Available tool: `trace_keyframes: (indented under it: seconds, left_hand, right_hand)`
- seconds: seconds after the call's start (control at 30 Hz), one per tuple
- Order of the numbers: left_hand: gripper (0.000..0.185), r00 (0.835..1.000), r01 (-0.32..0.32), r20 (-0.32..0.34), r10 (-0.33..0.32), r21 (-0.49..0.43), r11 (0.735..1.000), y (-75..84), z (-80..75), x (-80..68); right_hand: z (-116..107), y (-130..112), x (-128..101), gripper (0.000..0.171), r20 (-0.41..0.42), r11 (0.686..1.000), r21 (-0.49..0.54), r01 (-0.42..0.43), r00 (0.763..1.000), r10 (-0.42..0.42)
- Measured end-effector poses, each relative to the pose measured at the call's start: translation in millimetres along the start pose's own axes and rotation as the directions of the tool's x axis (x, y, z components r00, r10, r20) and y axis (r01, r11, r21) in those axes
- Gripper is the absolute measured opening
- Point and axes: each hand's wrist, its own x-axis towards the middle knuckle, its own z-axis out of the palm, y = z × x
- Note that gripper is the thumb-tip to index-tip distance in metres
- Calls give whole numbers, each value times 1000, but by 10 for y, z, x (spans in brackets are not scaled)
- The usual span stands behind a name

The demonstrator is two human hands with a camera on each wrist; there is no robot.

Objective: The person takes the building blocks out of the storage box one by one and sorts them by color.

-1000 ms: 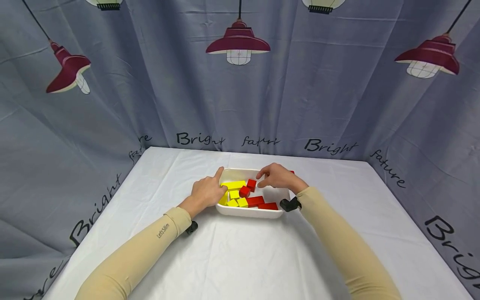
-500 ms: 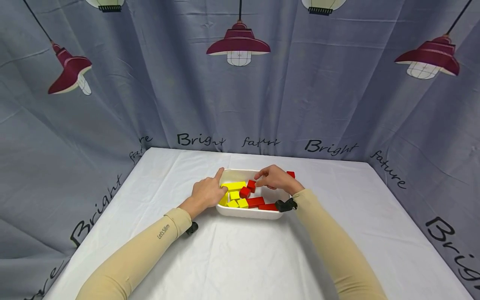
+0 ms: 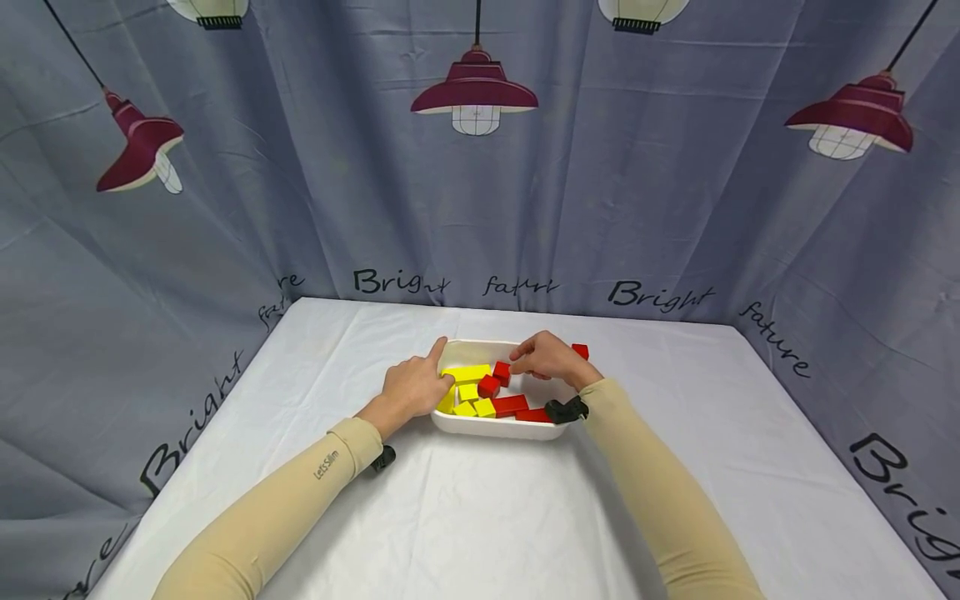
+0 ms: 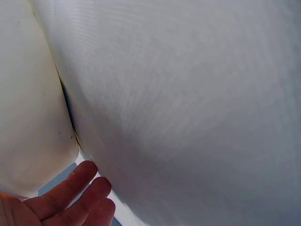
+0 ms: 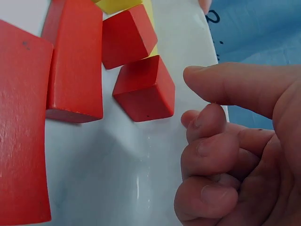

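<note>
A white plastic tub (image 3: 495,428) holds red and yellow wooden blocks. My left hand (image 3: 415,385) holds the tub's left end, thumb over the rim and index finger along it. Three other fingertips (image 4: 96,188) show beside the tub's outer wall (image 4: 35,103) in the left wrist view. Over the tub's right half is my right hand (image 3: 551,357), fingers loosely bent, nothing held. Its thumb stands apart from the index finger, just beside a red cube (image 5: 146,92); another red cube (image 5: 129,36) adjoins that one. Longer red blocks (image 5: 77,61) lie near the front wall.
Yellow blocks (image 3: 468,374) fill the tub's left part. Outside, behind the right hand, a red block (image 3: 581,352) sits on the white tablecloth (image 3: 480,517). A grey curtain (image 3: 480,208) with printed lamps hangs behind and on both sides.
My right hand has shifted slightly left and down, its fingers now closer to the red cube. More of the red block outside the tub shows. The left hand has stayed put.
</note>
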Motion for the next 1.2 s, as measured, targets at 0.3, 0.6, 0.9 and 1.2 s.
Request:
trace_keyframes:
  seconds: [0.3, 0.6, 0.9, 1.2]
  left_hand:
    - [74, 1000, 1, 6, -1, -1, 1000, 8, -10, -8]
    - [74, 1000, -6, 14, 6, 4, 1000, -1, 8, -8]
    - [76, 999, 7, 34, -7, 7, 1000, 7, 10, -16]
    - [76, 1000, 9, 25, -9, 11, 1000, 13, 6, -11]
  right_hand:
    - [34, -12, 28, 31, 37, 997, -73, -7, 999, 10]
    - [48, -7, 60, 26, 56, 993, -117, 17, 998, -10]
    - [73, -20, 93, 20, 83, 974, -221, 40, 996, -22]
    - [81, -32, 119, 19, 86, 968, -250, 35, 996, -14]
